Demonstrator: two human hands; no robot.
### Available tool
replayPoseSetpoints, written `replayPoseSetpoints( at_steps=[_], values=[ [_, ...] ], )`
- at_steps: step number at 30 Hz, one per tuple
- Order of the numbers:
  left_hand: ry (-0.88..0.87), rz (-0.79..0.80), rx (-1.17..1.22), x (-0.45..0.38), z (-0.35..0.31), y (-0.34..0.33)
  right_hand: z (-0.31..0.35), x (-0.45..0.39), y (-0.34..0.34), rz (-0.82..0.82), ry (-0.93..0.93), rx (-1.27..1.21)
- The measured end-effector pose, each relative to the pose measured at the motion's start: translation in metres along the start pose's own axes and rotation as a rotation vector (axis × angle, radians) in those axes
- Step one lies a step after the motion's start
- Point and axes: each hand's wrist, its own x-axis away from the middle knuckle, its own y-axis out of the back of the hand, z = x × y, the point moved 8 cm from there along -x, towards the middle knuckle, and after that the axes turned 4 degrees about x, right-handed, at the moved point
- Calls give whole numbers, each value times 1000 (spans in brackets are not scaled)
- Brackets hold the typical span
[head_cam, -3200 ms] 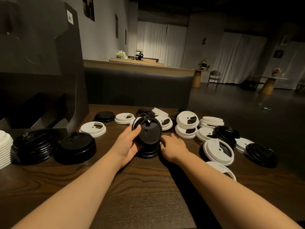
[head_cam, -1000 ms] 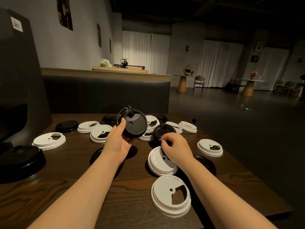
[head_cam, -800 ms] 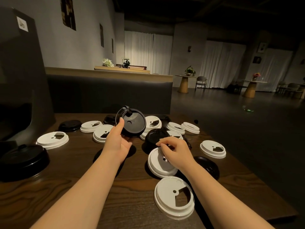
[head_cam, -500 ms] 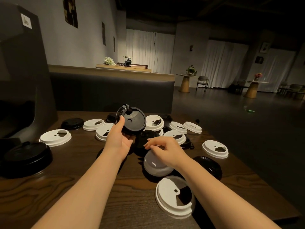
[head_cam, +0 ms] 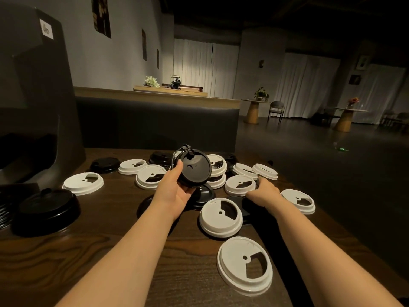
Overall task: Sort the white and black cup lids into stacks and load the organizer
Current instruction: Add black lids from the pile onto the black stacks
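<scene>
My left hand (head_cam: 174, 191) is shut on a small stack of black lids (head_cam: 193, 169), held tilted above the table. My right hand (head_cam: 264, 192) lies palm down further right, its fingertips bent down between white lids (head_cam: 240, 185), beside a flat black lid (head_cam: 241, 207); whether it grips anything is hidden. Several white lids lie loose, one close by (head_cam: 220, 217) and one nearest me (head_cam: 245, 268). More black lids (head_cam: 105, 165) lie at the back. The tall black organizer (head_cam: 33, 107) stands at the left.
A stack of black lids (head_cam: 46, 209) sits at the left, in front of the organizer. The dark wooden table (head_cam: 88, 262) ends at the right, just past a white lid (head_cam: 298, 200). A padded bench back (head_cam: 155, 122) runs behind the table.
My right hand has let go of the white lid it slid towards me and has moved right and back among the white lids. The left hand still holds the black lids up.
</scene>
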Motion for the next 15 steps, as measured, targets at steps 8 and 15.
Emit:
replayPoseSetpoints(
  at_steps=[8, 15],
  values=[
    [32, 29, -30, -3, 4, -1, -5, -22, -12, -65, 64, -58],
    [42, 33, -52, -4, 7, 0, 11, 12, -2, -88, 93, -178]
  ],
)
